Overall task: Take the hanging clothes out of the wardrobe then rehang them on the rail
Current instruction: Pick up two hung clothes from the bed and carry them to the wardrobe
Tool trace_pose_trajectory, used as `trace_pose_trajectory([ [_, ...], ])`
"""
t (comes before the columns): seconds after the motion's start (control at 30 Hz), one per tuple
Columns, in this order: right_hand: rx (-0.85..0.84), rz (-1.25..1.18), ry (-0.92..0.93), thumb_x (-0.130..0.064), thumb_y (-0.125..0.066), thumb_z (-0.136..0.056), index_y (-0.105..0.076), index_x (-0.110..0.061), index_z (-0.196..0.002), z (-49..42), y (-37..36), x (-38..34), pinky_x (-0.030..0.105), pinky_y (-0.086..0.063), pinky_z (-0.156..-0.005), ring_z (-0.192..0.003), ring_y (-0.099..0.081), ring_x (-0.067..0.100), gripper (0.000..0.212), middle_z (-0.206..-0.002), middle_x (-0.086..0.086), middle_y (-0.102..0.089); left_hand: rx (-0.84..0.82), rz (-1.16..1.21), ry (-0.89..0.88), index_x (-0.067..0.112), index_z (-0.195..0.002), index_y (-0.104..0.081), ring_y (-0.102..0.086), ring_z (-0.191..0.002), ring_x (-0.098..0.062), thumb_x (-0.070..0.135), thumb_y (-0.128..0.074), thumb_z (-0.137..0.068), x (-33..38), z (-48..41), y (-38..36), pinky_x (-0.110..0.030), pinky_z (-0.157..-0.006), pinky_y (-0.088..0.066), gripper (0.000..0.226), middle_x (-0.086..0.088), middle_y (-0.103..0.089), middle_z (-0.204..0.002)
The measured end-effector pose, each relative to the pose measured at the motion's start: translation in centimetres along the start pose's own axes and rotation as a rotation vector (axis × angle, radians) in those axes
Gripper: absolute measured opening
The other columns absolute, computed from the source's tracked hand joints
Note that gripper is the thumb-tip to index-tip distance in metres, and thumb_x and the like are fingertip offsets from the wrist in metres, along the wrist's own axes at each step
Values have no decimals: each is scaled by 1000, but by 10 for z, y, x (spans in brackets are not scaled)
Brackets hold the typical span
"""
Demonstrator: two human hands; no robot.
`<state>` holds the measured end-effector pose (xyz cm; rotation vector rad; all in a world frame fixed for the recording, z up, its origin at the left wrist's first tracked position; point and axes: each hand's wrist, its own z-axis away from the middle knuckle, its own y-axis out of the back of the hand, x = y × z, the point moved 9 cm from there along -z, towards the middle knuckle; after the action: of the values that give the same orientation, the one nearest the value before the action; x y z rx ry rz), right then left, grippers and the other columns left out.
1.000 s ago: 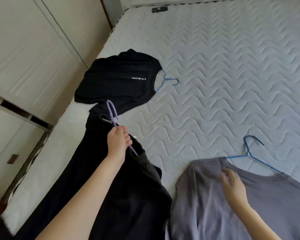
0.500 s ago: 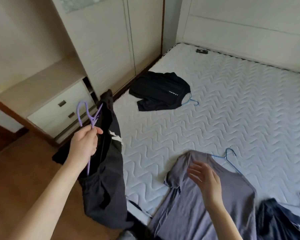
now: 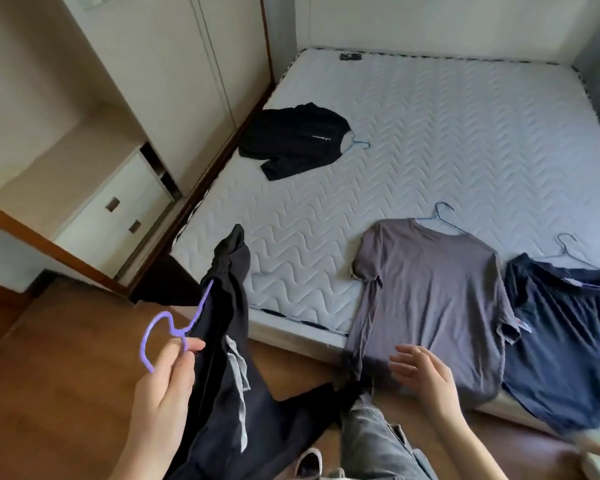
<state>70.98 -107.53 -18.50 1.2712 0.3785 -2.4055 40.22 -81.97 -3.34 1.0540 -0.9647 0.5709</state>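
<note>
Bare quilted mattress (image 3: 430,140) beside wardrobe doors (image 3: 201,64) — three shirts lie on it. Left hand (image 3: 167,382) grips purple hanger (image 3: 174,327) with dark garment (image 3: 229,341) over wood floor (image 3: 66,375); right hand (image 3: 426,375) spread, empty.

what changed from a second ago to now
The left hand, gripping the purple hanger, lifted the black garment off the mattress and swung it out over the wooden floor. The right hand let go of the grey t-shirt near its collar and now hovers open by its hem. The black t-shirt and grey t-shirt lie on the mattress as before.
</note>
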Motion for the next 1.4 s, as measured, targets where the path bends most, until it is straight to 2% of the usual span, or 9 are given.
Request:
trace_pose_trajectory([
  [0.1,105,-87,-18,-7,-42,-98,-66,-1,-93,52,18,30,27,-56,-60,-67,-69,24,25,-80,16,-71,-88,-39,-61,22,-101,-54,-28,-55,-18,21,-44,-102,12,20,12,-27,-53,-26,10,-5,-30,-64],
  [0.27,207,-84,-9,-5,-40,-98,-67,-1,-94,118,60,69,27,-55,-61,-66,-67,25,27,-83,19,-69,-281,151,35,19,-89,-55,-20,-43,-6,18,-43,-103,26,61,-9,-18,-41,-15,18,6,-22,-58],
  [0.37,289,-92,7,-4,-40,-98,-68,-2,-93,149,100,84,30,-55,-63,-65,-68,23,28,-82,19,-69,-390,174,39,13,-91,-55,-19,-41,-4,15,-43,-102,40,91,-38,-30,-46,-5,16,5,-22,-58],
  [0.5,406,-117,42,-5,-40,-98,-67,-2,-94,188,164,102,33,-53,-65,-73,-67,29,27,-86,19,-70,-530,106,-7,5,-92,-51,-18,-41,-6,16,-44,-102,52,129,-88,-31,-44,-4,16,-2,-20,-63],
  [0.6,484,-167,43,-6,-41,-99,-67,-2,-96,217,220,126,27,-54,-58,-75,-67,32,26,-88,20,-70,-638,-8,-100,15,-89,-56,-20,-41,-6,17,-43,-102,56,157,-135,-20,-40,-12,18,4,-24,-56],
  [0.7,566,-182,35,-8,-42,-99,-69,-3,-95,242,282,151,32,-54,-67,-78,-70,30,28,-88,19,-73,-714,-146,-256,28,-86,-59,-24,-38,-5,14,-43,-102,69,186,-187,-21,-38,-17,26,8,-31,-49],
  [1.0,599,-206,29,-7,-43,-98,-69,-3,-92,254,439,145,42,-54,-75,-77,-69,33,27,-87,21,-72,-597,-317,-482,26,-94,-57,-27,-37,-6,23,-46,-100,130,261,-306,-39,-41,-21,13,9,-40,-46],
  [1.17,567,-178,88,-8,-42,-98,-69,-2,-94,211,491,96,39,-55,-72,-77,-70,31,28,-86,20,-72,-558,-217,-407,23,-93,-56,-26,-34,-3,19,-44,-102,150,274,-361,-18,-37,-20,15,11,-38,-43],
  [1.4,469,-182,141,-3,-40,-97,-65,4,-95,84,522,13,19,-52,-57,-69,-64,27,25,-81,18,-67,-528,-43,-263,21,-87,-58,-22,-40,-7,15,-44,-102,174,245,-435,-16,-43,-19,21,12,-31,-47],
])
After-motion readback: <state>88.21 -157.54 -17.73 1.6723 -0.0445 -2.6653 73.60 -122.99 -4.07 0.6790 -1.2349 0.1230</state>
